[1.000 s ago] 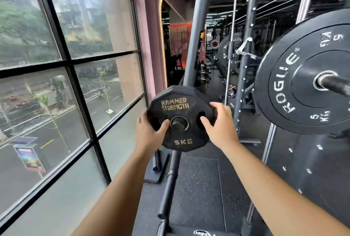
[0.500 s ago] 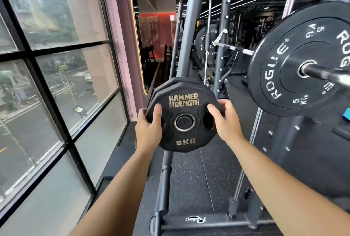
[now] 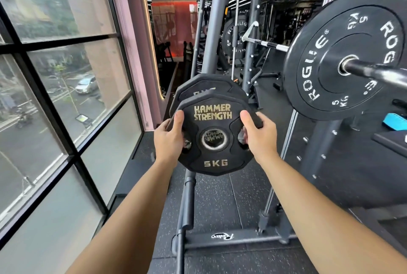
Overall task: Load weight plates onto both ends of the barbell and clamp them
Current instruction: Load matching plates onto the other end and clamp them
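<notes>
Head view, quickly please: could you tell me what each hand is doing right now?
Left hand: closed, gripping the left edge of the 5 kg plate.
Right hand: closed, gripping its right edge.

Black plate (image 3: 214, 117) between both hands (image 3: 168, 140) (image 3: 261, 138)

The left hand (image 3: 169, 139) and right hand (image 3: 259, 137) are both full with the 5 kg plate (image 3: 213, 163), and the window wall (image 3: 66, 102) stands close on the left. Just behind it a second plate (image 3: 204, 85) and the grey upright (image 3: 214, 20) block the way forward. To the right is open air up to the bumper plate (image 3: 319, 38) and the bare barbell sleeve (image 3: 378, 74). Low down, the base bar (image 3: 242, 237) crosses.
</notes>
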